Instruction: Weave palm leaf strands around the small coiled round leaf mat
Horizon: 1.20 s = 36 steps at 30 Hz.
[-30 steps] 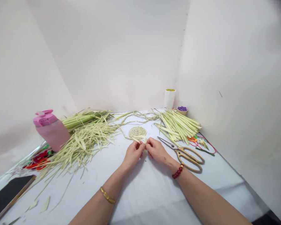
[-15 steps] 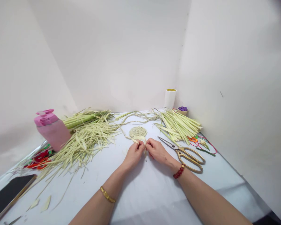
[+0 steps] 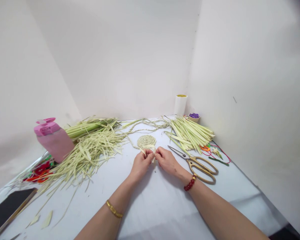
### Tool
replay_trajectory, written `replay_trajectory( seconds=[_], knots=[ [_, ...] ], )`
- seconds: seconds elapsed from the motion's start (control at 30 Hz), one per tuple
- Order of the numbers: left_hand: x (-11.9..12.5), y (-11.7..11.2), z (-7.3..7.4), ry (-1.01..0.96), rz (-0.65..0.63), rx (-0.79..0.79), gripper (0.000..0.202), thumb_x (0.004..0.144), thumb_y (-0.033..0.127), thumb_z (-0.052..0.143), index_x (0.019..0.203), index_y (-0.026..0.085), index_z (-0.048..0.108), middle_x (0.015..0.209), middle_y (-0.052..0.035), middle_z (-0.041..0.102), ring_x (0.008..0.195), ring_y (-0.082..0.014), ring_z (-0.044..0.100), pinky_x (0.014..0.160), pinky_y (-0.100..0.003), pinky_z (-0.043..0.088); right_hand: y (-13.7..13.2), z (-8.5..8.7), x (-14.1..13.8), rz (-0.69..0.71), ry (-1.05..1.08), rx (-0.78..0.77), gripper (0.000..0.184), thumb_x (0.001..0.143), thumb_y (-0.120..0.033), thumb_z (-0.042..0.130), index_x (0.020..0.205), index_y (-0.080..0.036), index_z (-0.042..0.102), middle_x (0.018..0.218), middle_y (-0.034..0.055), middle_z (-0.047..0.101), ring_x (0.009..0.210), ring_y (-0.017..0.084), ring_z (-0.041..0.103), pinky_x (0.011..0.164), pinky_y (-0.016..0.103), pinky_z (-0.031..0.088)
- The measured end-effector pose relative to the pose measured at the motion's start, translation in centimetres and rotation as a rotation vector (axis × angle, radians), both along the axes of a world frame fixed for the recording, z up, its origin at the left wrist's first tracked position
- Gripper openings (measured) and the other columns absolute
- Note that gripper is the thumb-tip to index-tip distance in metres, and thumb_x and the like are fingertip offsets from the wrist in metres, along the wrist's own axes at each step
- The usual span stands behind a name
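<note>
My left hand [image 3: 143, 162] and my right hand [image 3: 165, 160] meet over the middle of the table, fingertips pinched close together. Between them is a pale strip of dried leaf [image 3: 150, 147], partly hidden by the fingers. Just beyond lies a flat round coil of braided straw [image 3: 146, 141]. From the coil's left side a braided cord [image 3: 131, 141] runs back toward the far edge. To the right of my right hand rest large scissors [image 3: 195, 163] with bronze-coloured handles, their blades partly apart.
Loose shredded leaf strips [image 3: 95, 148] spread at the left beside a pink bottle [image 3: 55, 141]. A bundle of green-yellow stalks [image 3: 192, 133] lies at the right. Behind it stand a white cup [image 3: 180, 106] and a small bowl of purple pieces [image 3: 194, 117]. A black flat object [image 3: 8, 211] sits front left.
The view has shifted slightly. My fingertips have moved a little on the leaf strip, and it now stands up in a narrower fold between them.
</note>
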<state>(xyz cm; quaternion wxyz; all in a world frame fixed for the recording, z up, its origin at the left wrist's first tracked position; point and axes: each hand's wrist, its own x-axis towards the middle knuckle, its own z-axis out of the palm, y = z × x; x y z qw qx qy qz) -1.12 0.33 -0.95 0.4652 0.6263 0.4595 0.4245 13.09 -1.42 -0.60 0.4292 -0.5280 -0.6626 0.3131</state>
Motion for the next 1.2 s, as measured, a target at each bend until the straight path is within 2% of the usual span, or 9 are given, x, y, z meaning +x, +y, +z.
replay_trajectory(
  seconds=[0.17,0.27,0.43,0.63,1.0,1.2],
  knots=[
    [0.0,-0.3,0.4,0.144,0.071,0.155,0.022,0.076,0.039,0.057,0.071,0.017,0.060,0.063,0.0008,0.055,0.059,-0.0130,0.045,0.059,-0.025,0.035,0.3,-0.5,0.2,-0.042,-0.037,0.046,0.017,0.082,-0.021,0.044,0.065,-0.020,0.044,0.054,-0.0036,0.049,0.055,0.013,0.042,0.053,0.023,0.031],
    [0.0,-0.5,0.7,0.225,0.092,0.182,0.021,0.077,0.038,0.055,0.070,0.018,0.058,0.062,0.0016,0.054,0.060,-0.0133,0.045,0.060,-0.025,0.034,0.3,-0.4,0.2,-0.044,-0.027,0.026,0.016,0.081,-0.021,0.045,0.065,-0.020,0.046,0.054,-0.0039,0.049,0.055,0.012,0.042,0.053,0.023,0.031],
    [0.1,-0.6,0.8,0.206,0.065,0.104,0.022,0.077,0.040,0.053,0.069,0.019,0.055,0.056,0.0025,0.052,0.055,-0.0141,0.044,0.057,-0.025,0.033,0.0,0.1,0.1,-0.009,0.018,-0.039,0.014,0.080,-0.019,0.044,0.066,-0.020,0.045,0.049,-0.0059,0.046,0.049,0.011,0.041,0.050,0.022,0.030],
    [0.1,-0.2,0.1,0.113,-0.008,-0.001,0.027,0.078,0.044,0.053,0.069,0.019,0.051,0.055,0.0030,0.051,0.053,-0.0127,0.045,0.056,-0.024,0.034,-0.2,0.2,0.2,0.055,0.124,-0.128,0.011,0.079,-0.021,0.043,0.068,-0.021,0.042,0.045,-0.0084,0.043,0.041,0.009,0.041,0.044,0.020,0.030],
    [0.0,0.0,-0.3,0.079,-0.075,-0.010,0.030,0.078,0.048,0.053,0.070,0.019,0.050,0.056,0.0036,0.049,0.054,-0.0119,0.044,0.053,-0.023,0.034,0.0,-0.2,0.2,0.053,0.029,-0.081,0.014,0.079,-0.019,0.043,0.066,-0.021,0.039,0.046,-0.0077,0.044,0.045,0.009,0.040,0.047,0.021,0.029],
    [0.0,0.1,-0.2,-0.020,-0.162,-0.081,0.035,0.078,0.050,0.054,0.065,0.018,0.046,0.056,0.0043,0.044,0.050,-0.0087,0.037,0.050,-0.022,0.029,-0.1,-0.1,0.3,0.117,0.110,-0.123,0.013,0.078,-0.018,0.043,0.066,-0.021,0.039,0.044,-0.0082,0.044,0.041,0.009,0.041,0.045,0.020,0.031]
  ],
)
